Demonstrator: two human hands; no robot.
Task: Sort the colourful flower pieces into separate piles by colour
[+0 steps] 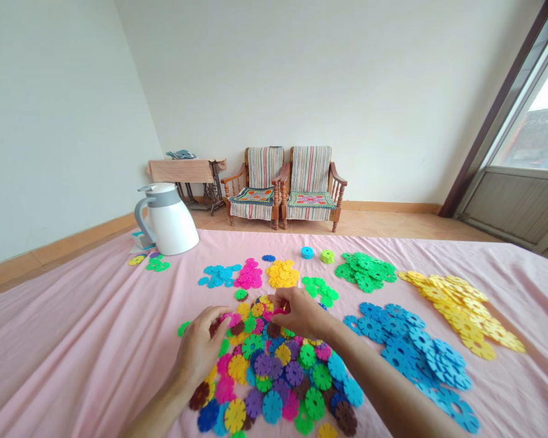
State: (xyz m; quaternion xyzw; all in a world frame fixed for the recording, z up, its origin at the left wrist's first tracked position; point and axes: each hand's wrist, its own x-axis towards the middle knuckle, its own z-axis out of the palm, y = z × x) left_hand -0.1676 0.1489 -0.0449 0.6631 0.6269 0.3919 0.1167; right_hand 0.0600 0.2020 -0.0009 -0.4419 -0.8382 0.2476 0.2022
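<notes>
A mixed pile of plastic snowflake discs (278, 377) in many colours lies on the pink cloth right in front of me. My left hand (203, 347) rests on the pile's left side, fingers curled round pink discs (223, 318). My right hand (299, 310) hovers over the pile's far edge, pinching a pink disc (278, 311) between thumb and fingers. Sorted heaps lie beyond: blue discs (411, 347), yellow discs (466, 310), green discs (365, 271), small pink discs (249, 275), light-blue discs (219, 275) and small yellow discs (282, 274).
A white jug (168, 219) stands at the far left of the pink cloth (73, 340), with a few loose discs (153, 263) beside it. Two wooden armchairs (285, 185) and a small covered table (187, 173) stand against the back wall. A window (539, 121) is at right.
</notes>
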